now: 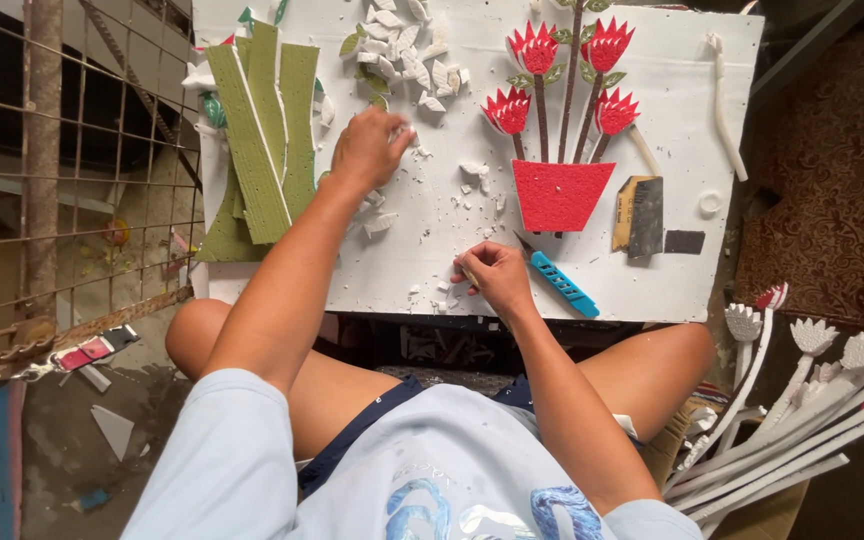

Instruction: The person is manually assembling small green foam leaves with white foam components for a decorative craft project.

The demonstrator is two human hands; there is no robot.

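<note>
My left hand [367, 148] reaches out over the white foam board [672, 270], fingers closed around small white foam scraps [404, 137] near the middle of the board. Closer to me, my right hand [492, 275] rests on the board's front part, pinching a thin stick-like tool whose tip points left. A blue utility knife [562, 283] lies just right of that hand. Behind it stands a red foam pot [560, 193] with red foam flowers [534, 47] on brown stems.
Green foam strips [267, 130] lie at the board's left. A pile of white leaf-shaped cutouts [402, 50] sits at the back. A sanding block [638, 213] and dark pad [684, 241] lie right of the pot. White foam flower stems [812, 400] are stacked at right; a wire fence [72, 150] stands at left.
</note>
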